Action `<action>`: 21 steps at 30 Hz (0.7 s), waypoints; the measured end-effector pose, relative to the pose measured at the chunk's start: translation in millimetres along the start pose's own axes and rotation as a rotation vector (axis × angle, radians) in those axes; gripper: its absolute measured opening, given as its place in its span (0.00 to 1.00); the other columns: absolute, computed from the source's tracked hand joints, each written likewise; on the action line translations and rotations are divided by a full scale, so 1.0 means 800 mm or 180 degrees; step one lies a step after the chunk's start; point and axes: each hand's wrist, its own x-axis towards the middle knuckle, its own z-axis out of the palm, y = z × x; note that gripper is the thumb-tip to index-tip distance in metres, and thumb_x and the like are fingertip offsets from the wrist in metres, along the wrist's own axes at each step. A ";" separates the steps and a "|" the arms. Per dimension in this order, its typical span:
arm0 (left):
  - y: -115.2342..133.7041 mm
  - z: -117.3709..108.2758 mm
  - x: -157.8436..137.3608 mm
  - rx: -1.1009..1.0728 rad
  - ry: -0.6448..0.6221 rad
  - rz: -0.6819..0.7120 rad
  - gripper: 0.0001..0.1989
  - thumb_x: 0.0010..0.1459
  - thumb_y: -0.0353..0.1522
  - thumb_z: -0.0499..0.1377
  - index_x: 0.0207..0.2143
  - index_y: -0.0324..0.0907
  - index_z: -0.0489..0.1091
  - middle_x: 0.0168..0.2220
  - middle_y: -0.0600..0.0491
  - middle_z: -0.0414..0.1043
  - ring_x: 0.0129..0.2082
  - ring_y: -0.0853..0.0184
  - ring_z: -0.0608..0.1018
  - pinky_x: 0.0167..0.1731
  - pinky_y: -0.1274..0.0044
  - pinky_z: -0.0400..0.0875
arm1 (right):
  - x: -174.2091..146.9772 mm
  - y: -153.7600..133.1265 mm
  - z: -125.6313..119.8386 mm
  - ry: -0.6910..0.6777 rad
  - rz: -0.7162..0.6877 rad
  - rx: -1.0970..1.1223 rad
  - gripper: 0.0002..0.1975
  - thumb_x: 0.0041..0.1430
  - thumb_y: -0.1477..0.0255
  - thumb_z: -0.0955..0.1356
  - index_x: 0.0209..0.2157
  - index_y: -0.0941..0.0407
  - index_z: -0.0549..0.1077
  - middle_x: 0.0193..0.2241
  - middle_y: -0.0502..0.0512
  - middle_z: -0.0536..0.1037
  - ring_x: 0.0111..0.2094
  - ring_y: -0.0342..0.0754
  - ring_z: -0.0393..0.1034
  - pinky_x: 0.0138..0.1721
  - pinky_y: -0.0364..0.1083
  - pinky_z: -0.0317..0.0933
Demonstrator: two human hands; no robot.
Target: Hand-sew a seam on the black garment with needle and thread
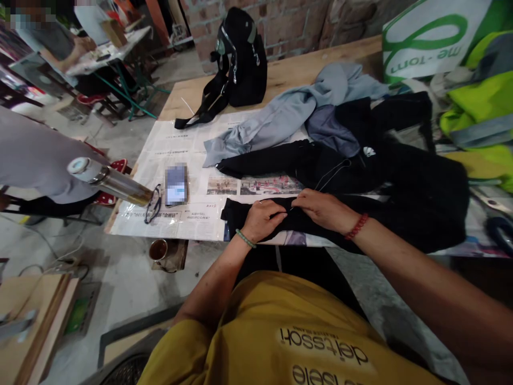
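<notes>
A black garment point(417, 192) with a small white logo lies spread over the table in front of me. My left hand point(265, 218), with a green bead bracelet at the wrist, is closed and pinches the cloth of its near sleeve or leg. Just to the right, my right hand point(325, 209), wearing a red bracelet, is pinched shut close to the same cloth. A thin light sliver at its fingertips looks like a sewing needle, though it is barely visible. Pale thread point(332, 172) loops above the right hand across the black fabric.
Newspaper point(192, 144) covers the table. On it are a phone point(176, 184), glasses point(153, 203), a tilted flask point(112, 182), a grey garment point(276, 120) and a black bag point(242, 59). A hi-vis vest point(481, 107) lies at right. People sit at left; a cup point(158, 249) stands below the edge.
</notes>
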 end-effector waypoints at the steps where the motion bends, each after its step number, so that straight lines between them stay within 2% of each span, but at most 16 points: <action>1: 0.000 0.000 0.000 -0.0027 -0.0005 -0.0025 0.05 0.55 0.31 0.59 0.31 0.42 0.75 0.31 0.54 0.76 0.33 0.69 0.75 0.37 0.76 0.64 | 0.000 0.000 -0.001 0.0024 -0.0021 0.0013 0.15 0.59 0.75 0.58 0.39 0.54 0.74 0.36 0.55 0.71 0.33 0.42 0.66 0.31 0.40 0.57; 9: 0.002 -0.003 0.000 -0.0140 -0.0017 -0.0057 0.04 0.55 0.31 0.59 0.31 0.42 0.75 0.30 0.54 0.75 0.31 0.71 0.75 0.36 0.77 0.64 | 0.001 -0.004 -0.005 -0.0019 -0.0060 0.0049 0.14 0.60 0.71 0.58 0.38 0.52 0.75 0.37 0.54 0.70 0.32 0.41 0.65 0.30 0.39 0.55; 14: 0.002 -0.004 0.001 -0.0170 -0.0041 -0.0060 0.04 0.54 0.31 0.59 0.31 0.42 0.75 0.30 0.54 0.76 0.31 0.71 0.75 0.37 0.76 0.64 | 0.002 -0.003 -0.009 -0.0160 -0.0047 0.0240 0.15 0.60 0.71 0.58 0.38 0.51 0.75 0.34 0.54 0.70 0.32 0.41 0.65 0.30 0.39 0.55; 21: 0.003 -0.004 0.001 -0.0219 -0.0036 -0.0071 0.04 0.54 0.30 0.59 0.31 0.42 0.75 0.30 0.55 0.75 0.31 0.71 0.75 0.36 0.77 0.63 | 0.009 -0.002 -0.007 -0.0219 -0.0124 0.0412 0.16 0.60 0.71 0.58 0.38 0.53 0.76 0.34 0.55 0.70 0.32 0.42 0.65 0.31 0.41 0.57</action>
